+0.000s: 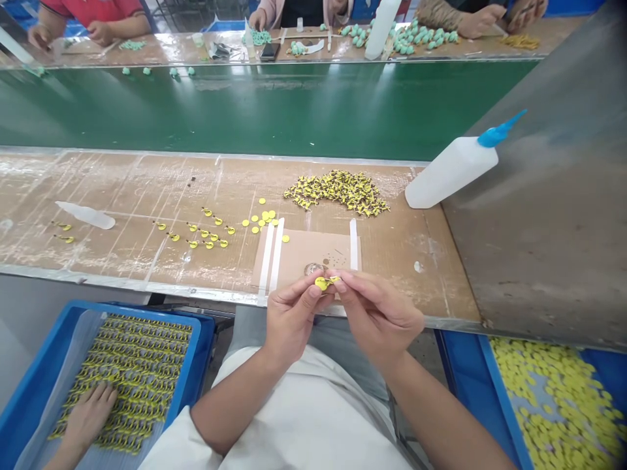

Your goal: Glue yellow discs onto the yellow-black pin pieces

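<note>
Between finger and thumb, my left hand point(294, 316) pinches a round yellow disc point(321, 283) above the front edge of the bench. Close beside it, my right hand point(379, 310) pinches a small yellow and dark piece point(335, 279) that meets or nearly meets the disc. Just behind the fingers, a small clear round dish point(313, 268) sits on a taped cardboard sheet point(308, 251). Loose yellow discs point(265, 215) lie at the sheet's far left corner. A heap of small yellow and dark pieces point(343, 190) rests behind the sheet.
A white bottle with a blue nozzle point(450, 173) leans near a metal panel point(548, 196). Joined pieces point(209, 236) lie left. Another person's hand point(93, 411) reaches into a blue tray point(196, 339); a box of yellow discs point(553, 405) is at right. Co-workers sit beyond the green belt point(245, 111).
</note>
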Motion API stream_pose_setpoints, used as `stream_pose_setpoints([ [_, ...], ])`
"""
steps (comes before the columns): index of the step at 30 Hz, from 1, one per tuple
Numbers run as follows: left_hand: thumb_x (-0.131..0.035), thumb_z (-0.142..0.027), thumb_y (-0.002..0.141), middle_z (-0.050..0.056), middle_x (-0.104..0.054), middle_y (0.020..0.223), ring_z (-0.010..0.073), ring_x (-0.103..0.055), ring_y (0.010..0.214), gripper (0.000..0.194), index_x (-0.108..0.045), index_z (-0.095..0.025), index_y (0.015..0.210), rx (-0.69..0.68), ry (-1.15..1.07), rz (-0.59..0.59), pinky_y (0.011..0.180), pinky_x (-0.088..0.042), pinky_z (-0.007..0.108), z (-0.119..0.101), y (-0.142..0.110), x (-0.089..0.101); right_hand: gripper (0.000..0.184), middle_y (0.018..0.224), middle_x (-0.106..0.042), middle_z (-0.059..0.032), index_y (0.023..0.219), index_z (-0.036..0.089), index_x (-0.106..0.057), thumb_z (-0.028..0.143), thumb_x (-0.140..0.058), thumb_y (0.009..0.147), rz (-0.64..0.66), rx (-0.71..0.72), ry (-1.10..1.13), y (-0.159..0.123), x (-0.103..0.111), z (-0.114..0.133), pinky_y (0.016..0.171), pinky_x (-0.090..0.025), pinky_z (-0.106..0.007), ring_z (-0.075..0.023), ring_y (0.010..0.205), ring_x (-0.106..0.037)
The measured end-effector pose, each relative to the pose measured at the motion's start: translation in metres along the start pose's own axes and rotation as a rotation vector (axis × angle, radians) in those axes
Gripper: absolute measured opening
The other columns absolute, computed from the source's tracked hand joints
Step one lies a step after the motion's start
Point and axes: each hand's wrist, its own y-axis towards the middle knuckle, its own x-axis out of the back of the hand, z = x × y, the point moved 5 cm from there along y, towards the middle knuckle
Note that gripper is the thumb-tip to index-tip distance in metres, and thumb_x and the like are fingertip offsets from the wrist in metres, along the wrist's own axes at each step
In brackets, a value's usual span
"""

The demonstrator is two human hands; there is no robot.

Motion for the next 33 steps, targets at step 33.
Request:
stream_pose_setpoints([
  [33, -0.080, -0.023, 0.079, 0.005, -0.079, 0.103, 0.0211, -0.075, 0.095, 0.019, -0.081, -0.024, 0.099, -0.083, 0.007, 0.014, 0.086, -0.064, 0.028, -0.0037, -0.0033, -0.0028, 0.043, 0.100, -0.078, -0.0012, 0.108, 0.029, -0.076, -0.002, -0.073, 0.078, 0.023, 0.053, 0.039, 0.0023, 0.0021, 0.0032, 0.077, -0.065, -0.032, -0.0194, 0.086, -0.076],
])
